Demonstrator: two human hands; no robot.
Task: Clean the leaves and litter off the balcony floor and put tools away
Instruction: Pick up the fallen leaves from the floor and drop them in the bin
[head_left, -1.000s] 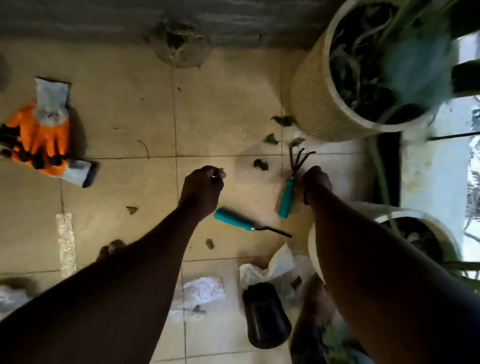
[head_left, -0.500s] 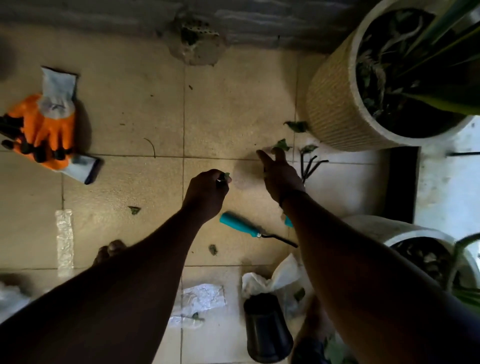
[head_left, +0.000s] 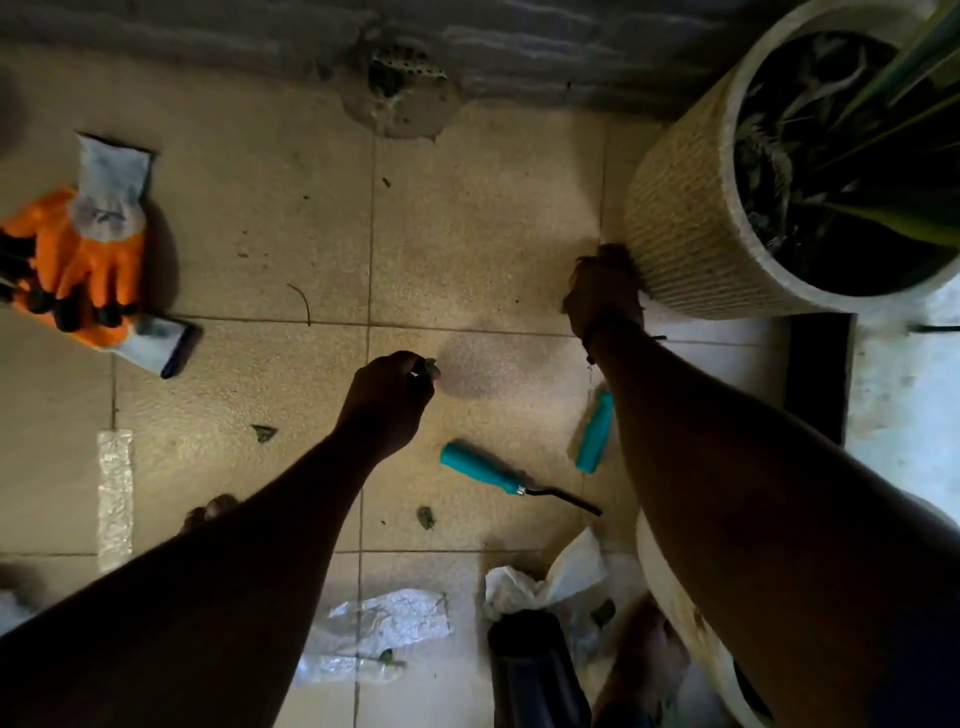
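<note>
Left hand hovers above the floor, grip pinching a small leaf scrap, likely collecting pickings so the other hand stays free. Right hand is down at the foot of the ribbed planter, touching it; grip curled, contents cannot be told. More leaf bits and two teal-handled tools lie nearer the person than the planter.

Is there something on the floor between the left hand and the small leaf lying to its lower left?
Nothing visible. Between the left hand, which already pinches leaf bits, and the small leaf there is only bare tile. The teal-handled tool lies on the other side.
</note>
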